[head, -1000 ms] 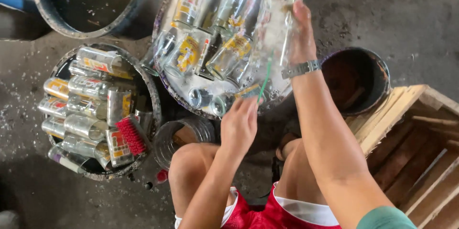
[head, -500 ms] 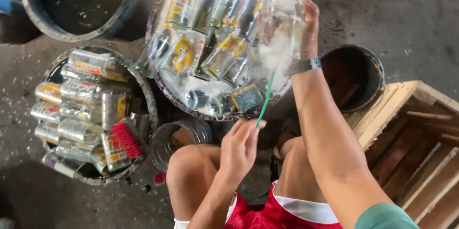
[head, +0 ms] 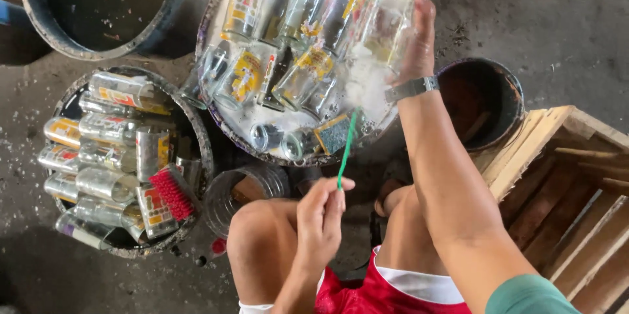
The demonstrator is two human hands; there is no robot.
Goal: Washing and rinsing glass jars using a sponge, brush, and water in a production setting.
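A glass bottle [head: 386,19] is gripped by the right hand [head: 419,39] above the soapy basin [head: 216,117], fingers wrapped round it. A green brush [head: 346,147] is pinched in the left hand [head: 321,222]; its foamy head seems to sit inside the bottle's mouth.

The person wears red shorts [head: 386,291] edged with a white band, a teal short sleeve [head: 527,295] on the right arm, and a dark-strapped wristwatch [head: 411,88] on the right wrist. Both knees are bare.
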